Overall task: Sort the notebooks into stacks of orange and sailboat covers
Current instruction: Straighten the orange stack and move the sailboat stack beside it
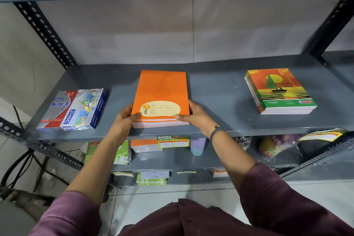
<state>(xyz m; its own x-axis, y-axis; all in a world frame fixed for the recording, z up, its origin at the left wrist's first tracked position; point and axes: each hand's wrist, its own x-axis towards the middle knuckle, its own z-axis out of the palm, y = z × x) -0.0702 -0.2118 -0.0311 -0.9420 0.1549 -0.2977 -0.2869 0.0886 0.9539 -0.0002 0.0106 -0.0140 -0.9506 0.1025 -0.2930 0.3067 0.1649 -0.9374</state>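
A stack of orange notebooks [161,90] with a cream oval label lies in the middle of the grey metal shelf [214,90]. My left hand [125,120] grips the stack's near left corner, thumb on the top cover. My right hand [197,115] grips the near right corner the same way. A separate stack of sailboat-cover notebooks [280,92] rests on the shelf to the right, untouched and slightly fanned.
Boxes of oil pastels [73,110] sit at the shelf's left. Slotted black uprights [46,32] frame the shelf. The lower shelf holds more orange notebooks [146,145], green packs [122,153], a pastel cup [197,146] and a price tag [173,141].
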